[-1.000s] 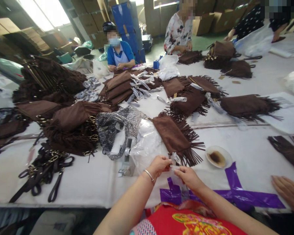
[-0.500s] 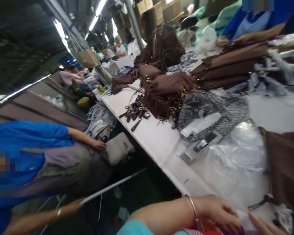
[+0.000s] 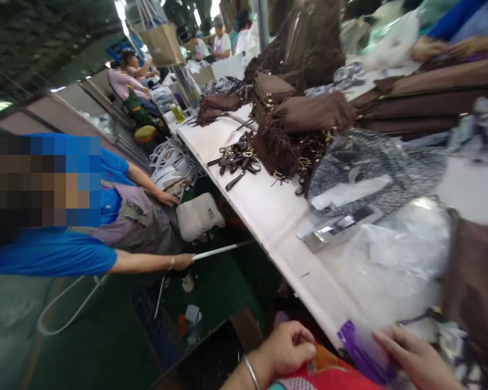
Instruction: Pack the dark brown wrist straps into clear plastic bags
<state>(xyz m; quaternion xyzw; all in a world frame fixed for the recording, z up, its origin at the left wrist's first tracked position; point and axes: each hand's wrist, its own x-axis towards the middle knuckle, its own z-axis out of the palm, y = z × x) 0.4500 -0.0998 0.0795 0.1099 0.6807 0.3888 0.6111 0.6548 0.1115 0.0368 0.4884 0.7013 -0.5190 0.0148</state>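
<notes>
My left hand [image 3: 290, 346], with a metal bangle at the wrist, is curled closed over red and orange cloth [image 3: 325, 363]. Its fingertips are tucked in, and whatever they hold, if anything, is hidden. My right hand [image 3: 417, 355] pinches a translucent plastic bag with a purple band [image 3: 360, 349] at the table's near edge. Just beyond lies a crumpled clear plastic bag [image 3: 394, 260]. Right of that is a brown fabric bag [image 3: 477, 276], its dark strap close to my right fingers.
The white table [image 3: 264, 222] carries dark straps with metal clasps [image 3: 239, 154], fringed brown bags [image 3: 305, 119] and a grey speckled bundle [image 3: 350, 168]. A co-worker in blue [image 3: 117, 206] holds a white pole [image 3: 219, 251] beside the table. Another person's hands [image 3: 451, 49] work at upper right.
My left hand has moved left, away from my right hand, and its fingers have curled. The purple band now shows. The co-worker appears farther into view, and the whole view has shifted.
</notes>
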